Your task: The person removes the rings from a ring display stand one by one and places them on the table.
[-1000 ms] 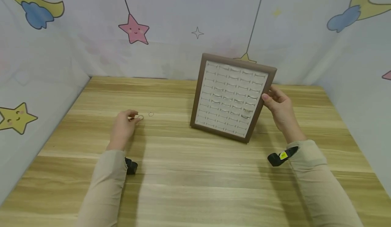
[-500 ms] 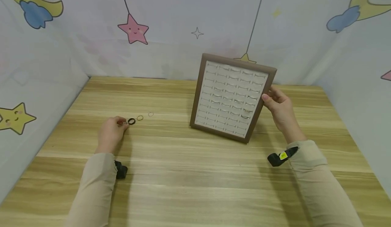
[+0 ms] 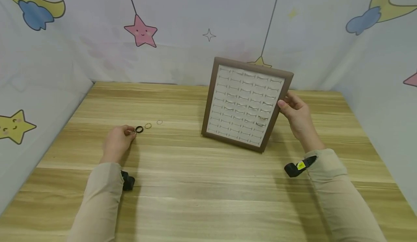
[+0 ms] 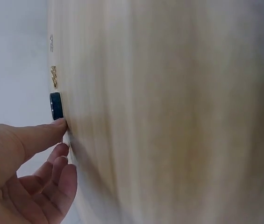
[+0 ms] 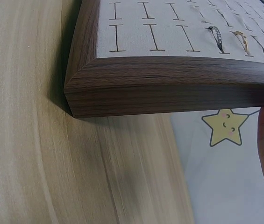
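Note:
My left hand (image 3: 116,143) is at the left of the table, its thumb and fingertips pinching a small silvery ring (image 3: 133,132) mostly hidden by them. Just right of the fingertips lies a black ring (image 3: 139,129), then a gold ring (image 3: 148,126) and a thin silver ring (image 3: 159,122), in a slanting row. In the left wrist view the black ring (image 4: 56,106) is beside the thumb. My right hand (image 3: 297,115) grips the right edge of a brown-framed ring display board (image 3: 206,104), thumb in front. The board stands tilted; a silver ring (image 5: 217,38) and a gold ring (image 5: 242,41) sit in its slots.
The wood-grain table (image 3: 195,195) meets a printed cloth backdrop (image 3: 182,46) behind and at both sides. Slots cover the board's white face in rows. A small black camera (image 3: 128,181) is strapped to the left wrist, another (image 3: 294,169) to the right.
My left hand has moved left and slightly nearer from the gold ring, leaving it on the table and the black ring uncovered. The right hand and board keep their place.

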Motion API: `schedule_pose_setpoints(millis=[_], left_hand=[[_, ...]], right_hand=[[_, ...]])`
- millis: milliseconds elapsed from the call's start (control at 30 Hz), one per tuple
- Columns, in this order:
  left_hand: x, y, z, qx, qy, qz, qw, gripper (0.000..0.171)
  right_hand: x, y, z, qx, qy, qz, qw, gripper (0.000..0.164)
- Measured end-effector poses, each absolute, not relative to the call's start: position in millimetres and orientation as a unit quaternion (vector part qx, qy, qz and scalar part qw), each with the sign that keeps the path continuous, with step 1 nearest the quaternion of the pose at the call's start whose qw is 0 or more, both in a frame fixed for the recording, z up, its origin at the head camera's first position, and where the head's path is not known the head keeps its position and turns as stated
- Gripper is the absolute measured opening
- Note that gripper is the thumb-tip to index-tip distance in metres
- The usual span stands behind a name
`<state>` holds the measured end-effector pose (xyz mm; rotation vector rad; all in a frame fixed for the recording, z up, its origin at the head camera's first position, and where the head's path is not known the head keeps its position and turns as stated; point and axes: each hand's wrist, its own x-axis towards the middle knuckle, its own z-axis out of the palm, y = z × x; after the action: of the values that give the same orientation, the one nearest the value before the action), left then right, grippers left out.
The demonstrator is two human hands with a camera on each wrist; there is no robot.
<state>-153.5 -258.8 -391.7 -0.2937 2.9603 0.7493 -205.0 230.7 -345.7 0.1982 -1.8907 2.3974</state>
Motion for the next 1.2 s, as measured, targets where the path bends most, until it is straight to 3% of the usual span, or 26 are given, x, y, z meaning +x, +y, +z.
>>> schedule_pose_setpoints(millis=[500,800,1200], left_hand=[[-157,-258,-390,-0.131,0.954,0.263,0.059,0.040],[-165,-222,-364,-0.128,0.940,0.316,-0.023,0.042],[-185,-127,-324,-0.035,0.915,0.388,-0.106,0.033]], right_hand=[[-205,230,-346,0.063,-0.617,0.783,0.041,0.027],[-205,231,-346,0.065,-0.621,0.780,0.044,0.027],[-206,232,-346,0.068,-0.627,0.775,0.040,0.027]])
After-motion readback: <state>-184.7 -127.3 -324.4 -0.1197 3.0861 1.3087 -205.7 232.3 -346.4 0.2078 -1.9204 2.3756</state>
